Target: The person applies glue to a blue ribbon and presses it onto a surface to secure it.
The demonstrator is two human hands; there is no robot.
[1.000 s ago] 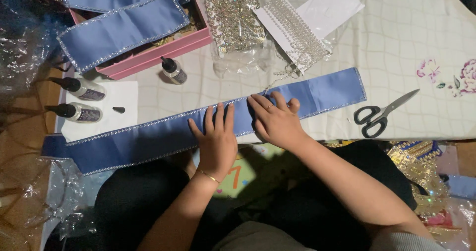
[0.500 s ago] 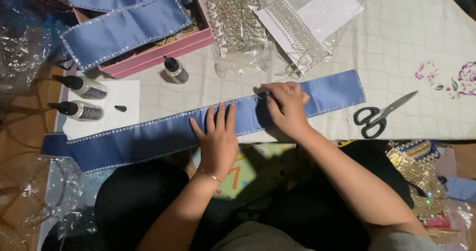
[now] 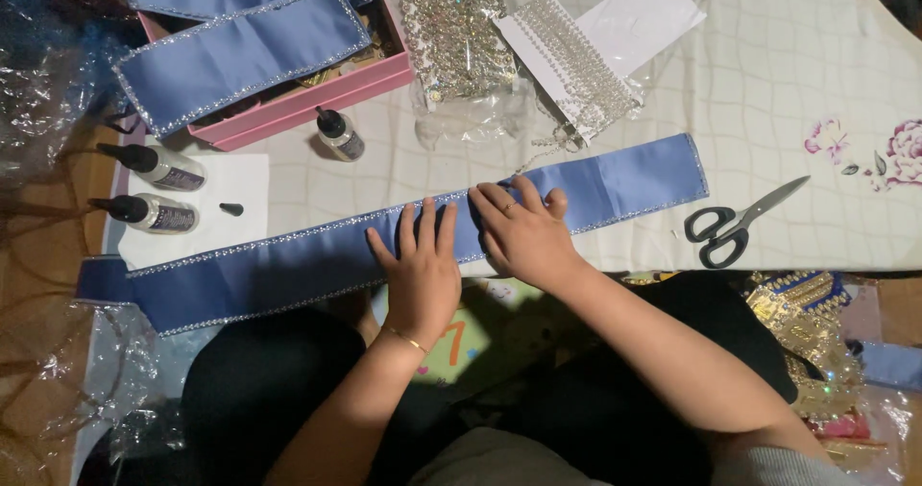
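Since half a second ago, the right hand [image 3: 526, 239] is brought down from the upper trim and laid flat beside the left hand [image 3: 421, 267], fingers spread, on the blue sash [image 3: 288, 265] across the table [image 3: 768, 73]. Soft, light, slippery cloth is judged; it is best held by its beaded edges.

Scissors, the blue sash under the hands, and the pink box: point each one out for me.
scissors [image 3: 735, 225], head view, on the pivot where blades meet handles.
blue sash [image 3: 624, 181], head view, on bare satin right of the hands.
pink box [image 3: 307, 104], head view, on its front wall.
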